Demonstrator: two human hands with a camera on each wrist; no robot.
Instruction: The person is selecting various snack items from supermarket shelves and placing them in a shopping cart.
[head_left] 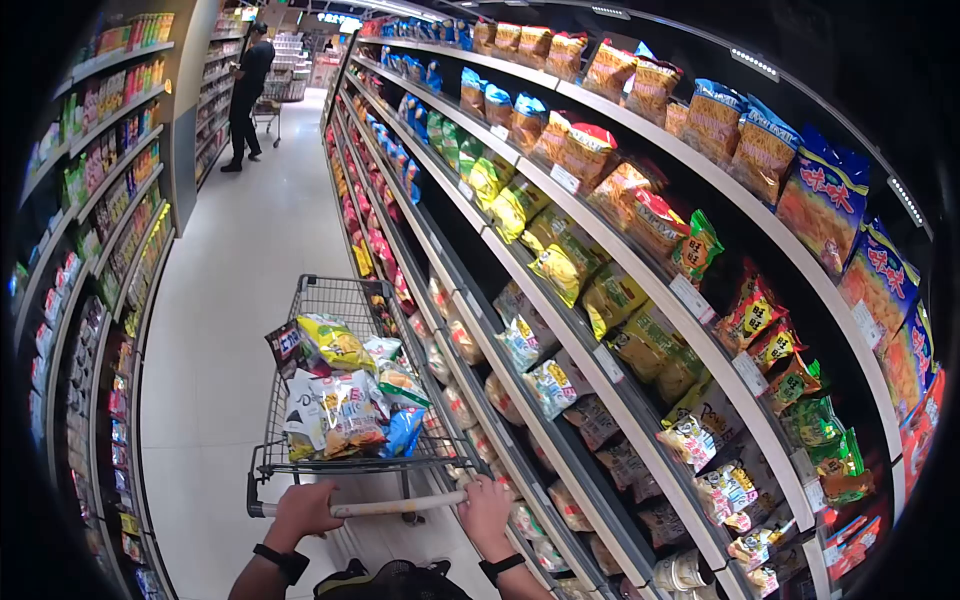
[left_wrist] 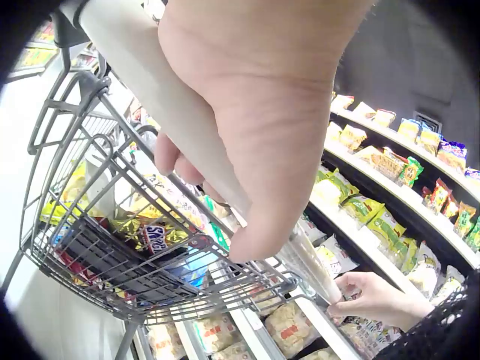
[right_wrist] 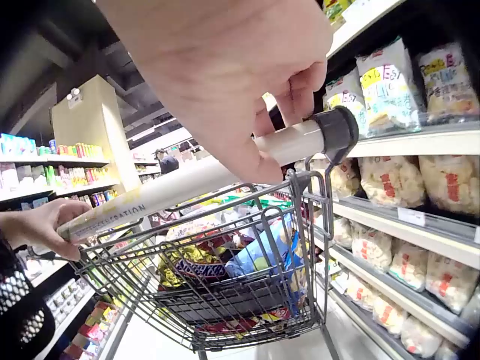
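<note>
Both hands hold the pale handlebar (head_left: 400, 506) of a wire shopping cart (head_left: 268, 420). Toward its left end, my left hand (head_left: 307, 512) grips the bar, with fingertips showing beneath it in the left wrist view. My right hand (head_left: 487, 512) curls round the bar close to the dark end cap (right_wrist: 337, 137). Inside the cart basket lie several snack bags: a yellow bag (head_left: 337, 342) at the back, a white printed bag (head_left: 350, 408) in front, and a blue bag (head_left: 403, 432) at the right. Through the wire, a Snickers bag (right_wrist: 196, 268) shows low in the basket.
Long shelves of bagged snacks (head_left: 640, 320) curve close along the right side. Another shelf (head_left: 95, 240) of packets lines the left. The pale floor (head_left: 215, 330) runs ahead between them. Farther up the aisle, a person in dark clothes (head_left: 248, 95) stands at the left near another cart (head_left: 268, 112).
</note>
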